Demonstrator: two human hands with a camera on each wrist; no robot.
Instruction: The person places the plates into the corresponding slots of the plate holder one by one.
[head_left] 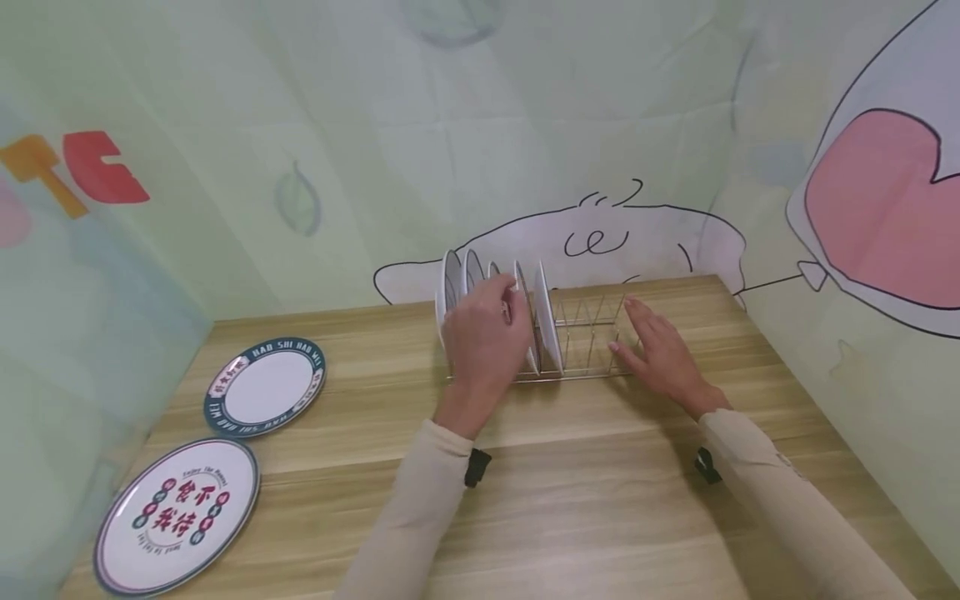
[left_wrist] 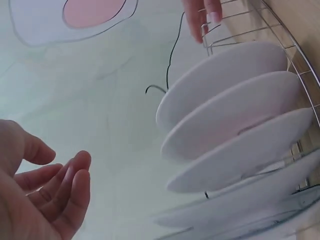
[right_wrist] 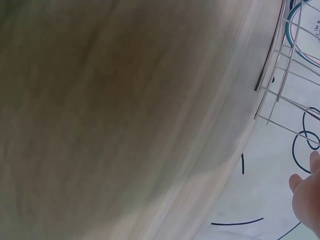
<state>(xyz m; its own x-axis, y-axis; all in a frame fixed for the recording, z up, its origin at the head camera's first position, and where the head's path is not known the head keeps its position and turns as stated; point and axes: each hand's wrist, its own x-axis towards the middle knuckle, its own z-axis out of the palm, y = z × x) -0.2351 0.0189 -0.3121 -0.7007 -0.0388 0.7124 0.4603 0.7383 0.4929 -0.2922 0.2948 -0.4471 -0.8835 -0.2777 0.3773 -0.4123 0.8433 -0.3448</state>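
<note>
1. Two plates lie flat on the left of the wooden table (head_left: 600,517): nearer the person, a white plate with red characters (head_left: 180,515). Out of the rack, this one.
2. Just beyond it sits the green-banded plate (head_left: 273,387), also lying flat – whether their rims touch, the view won't say.
3. Across to the wire rack (head_left: 585,375), set toward the back of the table. Five plates (left_wrist: 230,115) stand on edge in its left part, leaning slightly.
4. And the left hand (head_left: 487,337) – in the head view it covers part of that row, but the left wrist view shows it apart from the plates, fingers loosely bent, thumb off the fingertips, nothing held.
5. Right of the last upright plate, the slots are bare. So the count reads five in, two out; by that tally, loading would be well past halfway, with room for the pair. Which way the work runs, one moment can't settle.
6. At the far right, the right hand (head_left: 663,354) reaches to the rack's end, fingers extended, thumb spread away, no plate held. Whether the fingertips touch the wire, one cannot tell.
</note>
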